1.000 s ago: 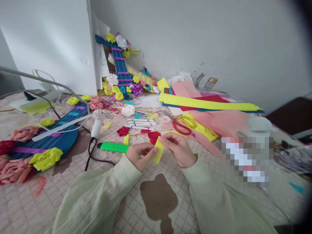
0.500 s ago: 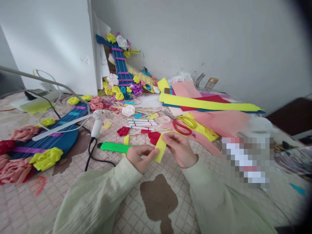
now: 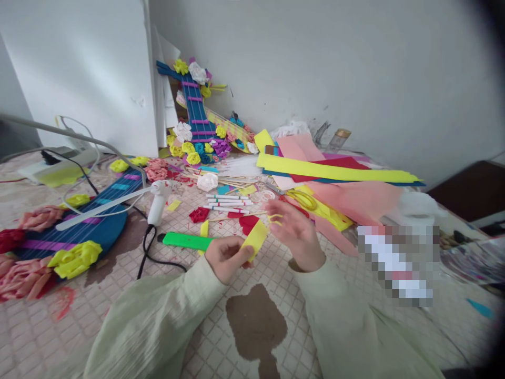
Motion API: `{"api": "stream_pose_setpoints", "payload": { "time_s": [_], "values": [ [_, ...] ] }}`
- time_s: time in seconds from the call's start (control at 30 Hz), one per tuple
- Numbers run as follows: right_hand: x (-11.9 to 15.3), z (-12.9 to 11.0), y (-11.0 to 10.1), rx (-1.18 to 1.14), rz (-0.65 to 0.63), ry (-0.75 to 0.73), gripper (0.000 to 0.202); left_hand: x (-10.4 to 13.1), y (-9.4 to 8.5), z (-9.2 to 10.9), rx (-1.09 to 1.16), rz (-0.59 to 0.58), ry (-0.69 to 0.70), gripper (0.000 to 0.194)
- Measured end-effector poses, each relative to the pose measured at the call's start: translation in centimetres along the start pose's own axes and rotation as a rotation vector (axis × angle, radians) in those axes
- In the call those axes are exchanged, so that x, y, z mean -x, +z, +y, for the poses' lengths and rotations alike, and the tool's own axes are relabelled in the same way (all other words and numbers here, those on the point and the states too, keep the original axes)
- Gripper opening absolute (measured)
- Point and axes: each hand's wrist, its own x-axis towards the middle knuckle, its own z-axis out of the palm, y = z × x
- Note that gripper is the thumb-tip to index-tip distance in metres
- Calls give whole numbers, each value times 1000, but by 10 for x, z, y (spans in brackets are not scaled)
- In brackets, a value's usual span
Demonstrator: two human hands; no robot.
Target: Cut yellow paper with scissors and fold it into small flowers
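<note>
My left hand pinches a small yellow paper strip by its lower end, thumb on top. Just to the right, my right hand is raised and off the strip, its fingers apart and slightly blurred. A bit of yellow shows between those fingers; I cannot tell what it is. Beside my left hand lies a green box cutter, partly covered by the hand. Red paper pieces lie just beyond the strip. Scissors with yellow handles rest behind my right hand, which hides part of a red-handled pair.
A white glue gun with a black cord stands left, beside a flower-trimmed blue paper guitar. Another decorated guitar leans at the back. Several markers lie centrally. Stacked coloured paper fills the back right, near a jar.
My right hand has let go of the yellow strip, opened and lifted slightly. My left hand keeps hold of the strip, which is now tilted more to the right.
</note>
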Motion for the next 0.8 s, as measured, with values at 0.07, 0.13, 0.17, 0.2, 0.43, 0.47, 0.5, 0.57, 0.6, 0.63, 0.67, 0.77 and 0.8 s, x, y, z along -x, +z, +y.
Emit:
{"api": "stream_pose_setpoints", "payload": {
  "time_s": [0.07,0.13,0.17,0.2,0.43,0.47,0.5,0.57,0.6,0.63,0.67,0.77,0.8],
  "values": [
    [0,-3,-6,305,-126,-252,30,-1,-2,2,22,10,-2,24],
    [0,-2,-8,491,-251,-407,27,-2,-4,2,-6,9,2,24],
    [0,0,-7,529,-294,-439,24,-3,-5,2,-31,6,6,25],
    [1,2,-5,540,-319,-453,21,-3,-5,1,-58,1,12,27],
    [5,7,8,326,-238,-309,13,-1,-1,-1,-219,85,142,28],
    [6,5,9,289,-234,-271,12,-1,0,-2,-223,121,164,28],
    [7,3,10,259,-235,-238,12,-1,2,-3,-209,152,181,28],
    [8,1,13,216,-228,-174,11,-2,4,-5,-162,177,190,28],
    [9,1,14,202,-209,-146,11,-3,4,-6,-140,173,186,28],
    [9,2,14,191,-181,-116,10,-4,4,-8,-124,165,180,26],
    [9,3,14,184,-148,-80,9,-4,4,-8,-109,163,176,25],
    [7,10,11,194,-34,46,9,-5,2,-8,-46,207,195,21],
    [6,13,10,207,-14,86,9,-5,1,-6,-20,230,209,19]
  ]
}}
